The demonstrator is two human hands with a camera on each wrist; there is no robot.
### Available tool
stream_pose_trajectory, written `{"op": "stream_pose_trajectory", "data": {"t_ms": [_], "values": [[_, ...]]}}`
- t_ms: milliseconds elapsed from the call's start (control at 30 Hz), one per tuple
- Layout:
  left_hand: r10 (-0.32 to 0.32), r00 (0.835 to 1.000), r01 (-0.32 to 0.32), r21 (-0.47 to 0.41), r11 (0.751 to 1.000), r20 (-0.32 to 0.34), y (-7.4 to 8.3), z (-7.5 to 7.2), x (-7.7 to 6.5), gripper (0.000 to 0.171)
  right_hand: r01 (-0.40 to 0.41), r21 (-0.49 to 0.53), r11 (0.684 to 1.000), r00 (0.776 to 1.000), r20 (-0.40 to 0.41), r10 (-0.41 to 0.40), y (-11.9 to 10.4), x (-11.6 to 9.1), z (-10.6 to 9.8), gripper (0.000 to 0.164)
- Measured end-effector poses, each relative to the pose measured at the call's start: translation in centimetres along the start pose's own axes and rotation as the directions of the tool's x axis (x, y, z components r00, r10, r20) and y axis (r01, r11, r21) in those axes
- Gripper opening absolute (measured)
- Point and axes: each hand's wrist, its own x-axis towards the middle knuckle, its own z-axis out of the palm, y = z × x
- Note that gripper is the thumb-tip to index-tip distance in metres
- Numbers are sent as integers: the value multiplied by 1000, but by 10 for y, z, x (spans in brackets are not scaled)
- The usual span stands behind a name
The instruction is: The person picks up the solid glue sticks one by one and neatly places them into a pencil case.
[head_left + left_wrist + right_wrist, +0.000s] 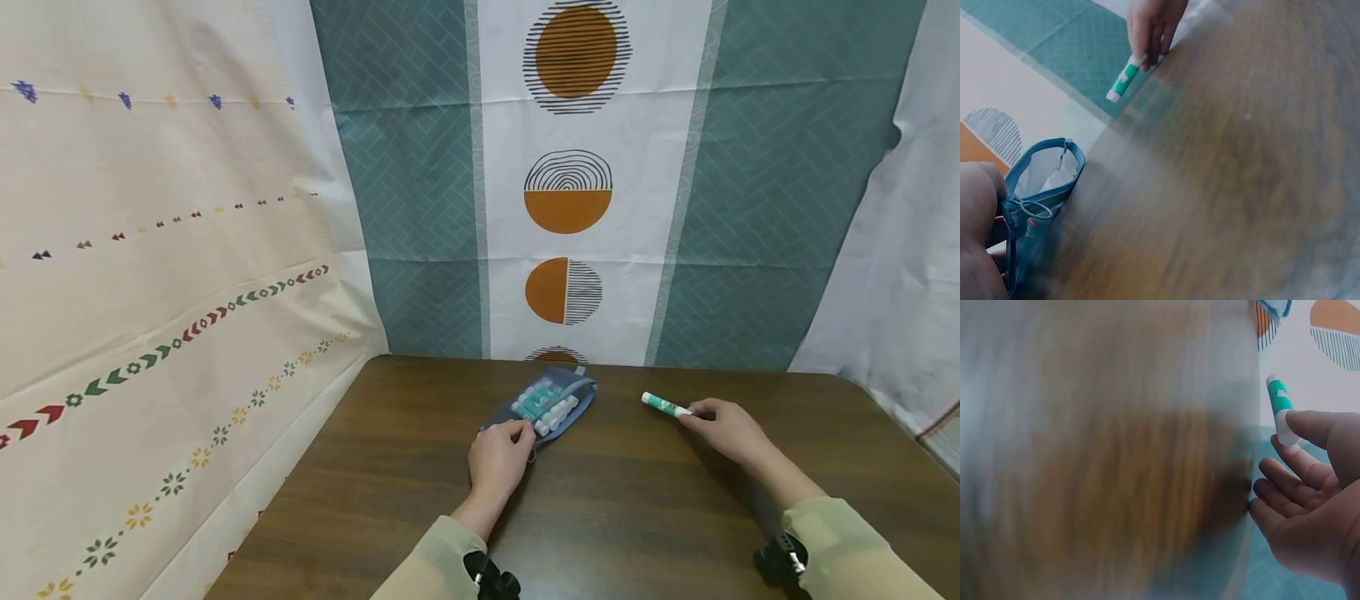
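A green-and-white glue stick (663, 405) points toward the pouch from my right hand (726, 431). Thumb and index finger pinch its white end, while the other fingers are spread loosely below it in the right wrist view. On the left, a blue zip pouch (589, 390) gapes at its top, with several more white-and-green sticks (538, 402) inside. My left hand (498, 463) grips the pouch's near edge beside the zipper. A looped zipper pull (1032, 209) hangs there in the left wrist view; part of the pouch is hidden behind the fingers.
The brown wooden table (615, 508) runs back to a green-and-white curtain (420, 208) with orange circles. A cream patterned cloth (172, 333) hangs along the left side, and white cloth (900, 275) hangs at the right.
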Motion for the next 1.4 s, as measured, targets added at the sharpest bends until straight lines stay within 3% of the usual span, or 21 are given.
{"op": "stream_pose_trajectory", "data": {"t_ms": [333, 633, 1400], "values": [[4, 1000, -4, 0, 1000, -8, 1, 1, 0, 19, 2, 102, 995, 999, 45, -6, -29, 1, 14, 45], [-10, 1000, 10, -4, 1000, -8, 1, 1, 2, 19, 33, 91, 995, 998, 47, -37, -53, 9, 25, 44], [-19, 1000, 19, -5, 1000, 6, 3, -1, 0, 21, -12, 172, 985, 999, 31, 6, -80, 35, 66, 33]]}}
